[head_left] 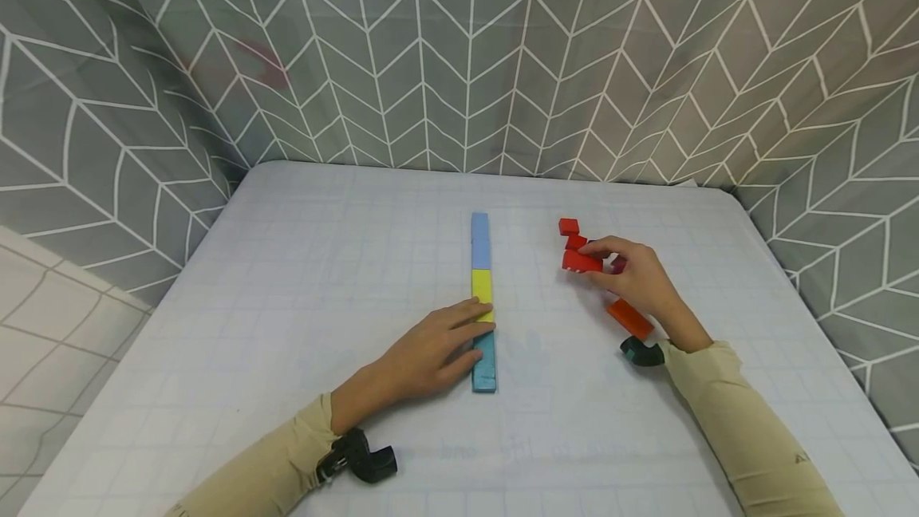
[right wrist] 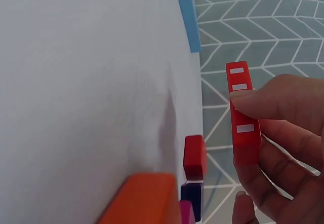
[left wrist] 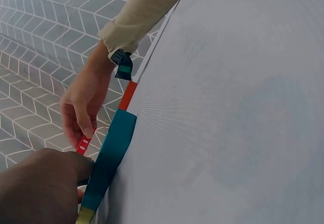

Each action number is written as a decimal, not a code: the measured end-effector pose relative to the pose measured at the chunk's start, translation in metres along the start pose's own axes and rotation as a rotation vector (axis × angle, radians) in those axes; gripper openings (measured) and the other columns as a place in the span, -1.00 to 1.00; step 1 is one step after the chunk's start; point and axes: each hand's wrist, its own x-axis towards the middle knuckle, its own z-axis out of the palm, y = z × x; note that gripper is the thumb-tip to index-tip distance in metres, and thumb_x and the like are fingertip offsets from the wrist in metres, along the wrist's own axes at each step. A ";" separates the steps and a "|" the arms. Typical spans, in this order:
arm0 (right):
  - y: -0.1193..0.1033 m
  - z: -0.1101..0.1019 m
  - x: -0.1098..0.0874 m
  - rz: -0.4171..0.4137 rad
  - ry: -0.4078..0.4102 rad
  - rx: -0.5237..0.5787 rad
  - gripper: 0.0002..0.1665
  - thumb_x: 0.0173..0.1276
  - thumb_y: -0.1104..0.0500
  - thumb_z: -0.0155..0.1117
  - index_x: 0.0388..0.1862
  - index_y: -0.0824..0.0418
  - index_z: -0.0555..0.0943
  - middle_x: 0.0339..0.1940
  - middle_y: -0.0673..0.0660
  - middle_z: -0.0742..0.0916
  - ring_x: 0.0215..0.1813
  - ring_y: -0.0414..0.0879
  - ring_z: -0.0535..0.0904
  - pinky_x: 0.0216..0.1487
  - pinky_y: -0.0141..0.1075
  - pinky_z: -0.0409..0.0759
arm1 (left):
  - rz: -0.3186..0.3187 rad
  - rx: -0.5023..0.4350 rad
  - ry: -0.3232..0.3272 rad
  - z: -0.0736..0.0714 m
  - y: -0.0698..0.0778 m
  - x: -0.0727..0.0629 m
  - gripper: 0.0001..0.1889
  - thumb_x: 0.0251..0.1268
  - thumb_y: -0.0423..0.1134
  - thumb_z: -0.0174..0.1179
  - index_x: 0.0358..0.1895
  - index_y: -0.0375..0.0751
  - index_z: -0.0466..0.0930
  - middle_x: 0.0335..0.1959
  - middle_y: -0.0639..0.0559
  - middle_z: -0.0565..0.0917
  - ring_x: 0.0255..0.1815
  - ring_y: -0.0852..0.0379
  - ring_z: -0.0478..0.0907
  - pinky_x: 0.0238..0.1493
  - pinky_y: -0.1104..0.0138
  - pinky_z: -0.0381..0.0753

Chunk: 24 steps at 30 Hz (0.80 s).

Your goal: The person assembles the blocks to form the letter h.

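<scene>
Pinching on one side, resting on the other

Patterned curtain (head_left: 488, 62) backs the desk (head_left: 323, 262). My left hand (head_left: 431, 345) is relaxed, fingers nearly straight over the yellow block (head_left: 482, 282) and teal block (head_left: 485, 373), gripping nothing; I'd guess it's there to stop them sliding. Blue block (head_left: 480, 242) extends that line end to end, likely aligned on purpose.

My right hand (head_left: 635, 278) is closed in a pinch, thumb and fingers on the white-marked red block (right wrist: 245, 150). Looks raised off the desk, right of the line, well apart. Thumb sits on the marked face, so one end pokes clear.

Orange block (head_left: 630, 319) lies just beside my right wrist camera (head_left: 642, 352); probably easy to knock. Smaller: magenta block (head_left: 618, 264), partly masked by my fingers; small red block (head_left: 569, 226) beyond the pinch; dark block (right wrist: 195, 198), contact with neighbours unclear.
</scene>
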 end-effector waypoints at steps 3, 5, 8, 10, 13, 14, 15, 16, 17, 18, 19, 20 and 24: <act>-0.003 0.001 0.001 -0.022 -0.002 0.010 -0.61 0.29 0.39 0.50 0.10 0.24 0.74 0.01 0.21 0.74 -0.09 0.09 0.57 -0.18 -0.30 0.56 | 0.000 0.000 -0.001 0.000 0.000 0.000 -0.52 0.58 -0.13 0.18 0.45 -0.20 0.51 0.56 -0.07 0.36 0.62 0.04 0.14 0.56 0.15 0.18; -0.006 0.002 0.002 -0.032 -0.003 0.026 -0.61 0.29 0.39 0.49 0.10 0.24 0.74 0.01 0.20 0.75 -0.05 0.08 0.58 -0.13 -0.19 0.58 | 0.000 -0.001 -0.001 0.000 0.000 -0.001 -0.52 0.58 -0.14 0.18 0.45 -0.19 0.51 0.56 -0.07 0.36 0.62 0.05 0.14 0.56 0.15 0.18; -0.012 0.004 0.005 -0.047 -0.006 0.051 -0.61 0.28 0.39 0.50 0.10 0.24 0.74 0.02 0.19 0.75 -0.02 0.07 0.61 -0.04 0.00 0.60 | -0.004 -0.004 -0.003 0.000 0.000 -0.001 -0.52 0.58 -0.13 0.18 0.46 -0.19 0.51 0.56 -0.06 0.35 0.62 0.07 0.13 0.56 0.15 0.18; -0.015 0.005 0.008 -0.059 -0.007 0.070 -0.61 0.27 0.40 0.51 0.08 0.24 0.75 0.00 0.18 0.76 -0.03 0.08 0.62 0.01 0.08 0.60 | -0.010 -0.003 -0.005 0.000 0.000 -0.001 -0.52 0.58 -0.12 0.18 0.46 -0.18 0.51 0.56 -0.05 0.35 0.62 0.08 0.13 0.55 0.16 0.18; -0.021 0.007 0.011 -0.074 -0.013 0.092 -0.62 0.25 0.42 0.50 0.06 0.25 0.75 -0.02 0.17 0.76 -0.03 0.06 0.60 0.05 0.13 0.60 | -0.019 -0.001 -0.008 0.001 0.000 -0.001 -0.51 0.58 -0.12 0.19 0.46 -0.17 0.51 0.56 -0.03 0.35 0.62 0.10 0.12 0.55 0.16 0.18; -0.023 0.007 0.012 -0.079 -0.015 0.098 -0.63 0.26 0.42 0.50 0.05 0.26 0.75 -0.03 0.18 0.76 -0.03 0.06 0.59 0.05 0.13 0.59 | -0.021 0.000 -0.007 0.001 0.000 -0.001 -0.51 0.58 -0.11 0.19 0.46 -0.16 0.51 0.56 -0.03 0.35 0.62 0.11 0.12 0.55 0.16 0.18; -0.025 0.008 0.013 -0.080 -0.019 0.108 -0.63 0.26 0.43 0.50 0.05 0.26 0.75 -0.03 0.17 0.76 -0.03 0.06 0.57 0.05 0.14 0.59 | -0.023 0.000 -0.006 0.001 0.000 -0.001 -0.51 0.57 -0.12 0.19 0.46 -0.16 0.51 0.56 -0.03 0.35 0.62 0.11 0.12 0.55 0.17 0.18; -0.027 0.008 0.014 -0.078 -0.022 0.115 -0.63 0.26 0.42 0.50 0.05 0.26 0.75 -0.03 0.16 0.76 -0.02 0.05 0.56 0.05 0.14 0.58 | -0.023 -0.001 -0.005 0.001 0.000 -0.001 -0.51 0.57 -0.12 0.19 0.46 -0.16 0.51 0.56 -0.02 0.35 0.62 0.11 0.12 0.55 0.16 0.18; -0.030 0.009 0.015 -0.073 -0.024 0.122 -0.63 0.26 0.42 0.50 0.05 0.25 0.75 -0.04 0.15 0.76 -0.02 0.04 0.55 0.05 0.15 0.58 | -0.024 -0.002 -0.004 0.001 0.000 -0.001 -0.51 0.57 -0.11 0.19 0.46 -0.15 0.51 0.56 -0.02 0.35 0.62 0.11 0.12 0.55 0.16 0.19; -0.032 0.009 0.016 -0.069 -0.026 0.131 -0.63 0.26 0.41 0.50 0.05 0.24 0.75 -0.05 0.14 0.76 -0.02 0.03 0.55 0.04 0.15 0.58 | -0.023 -0.003 -0.003 0.001 0.000 -0.001 -0.51 0.57 -0.12 0.20 0.46 -0.15 0.52 0.56 -0.02 0.35 0.62 0.11 0.12 0.55 0.16 0.19; -0.033 0.010 0.016 -0.066 -0.026 0.137 -0.64 0.26 0.41 0.49 0.05 0.24 0.75 -0.06 0.13 0.76 -0.03 0.03 0.54 0.03 0.15 0.57 | -0.022 -0.005 -0.004 0.001 0.000 -0.001 -0.51 0.57 -0.12 0.20 0.46 -0.15 0.52 0.56 -0.02 0.35 0.62 0.12 0.12 0.55 0.16 0.19; -0.034 0.011 0.017 -0.064 -0.026 0.140 -0.64 0.27 0.41 0.49 0.05 0.23 0.76 -0.07 0.13 0.75 -0.03 0.03 0.54 0.01 0.15 0.56 | -0.021 -0.007 -0.003 0.001 0.000 -0.001 -0.51 0.57 -0.12 0.20 0.46 -0.15 0.52 0.56 -0.02 0.35 0.62 0.12 0.11 0.55 0.15 0.19; -0.037 0.014 0.020 -0.055 -0.027 0.146 -0.66 0.28 0.38 0.48 0.04 0.22 0.76 -0.12 0.12 0.75 -0.05 0.07 0.53 -0.01 0.13 0.53 | -0.018 -0.008 -0.007 0.002 -0.001 -0.001 -0.51 0.57 -0.11 0.20 0.46 -0.15 0.51 0.57 -0.01 0.35 0.62 0.13 0.10 0.55 0.16 0.19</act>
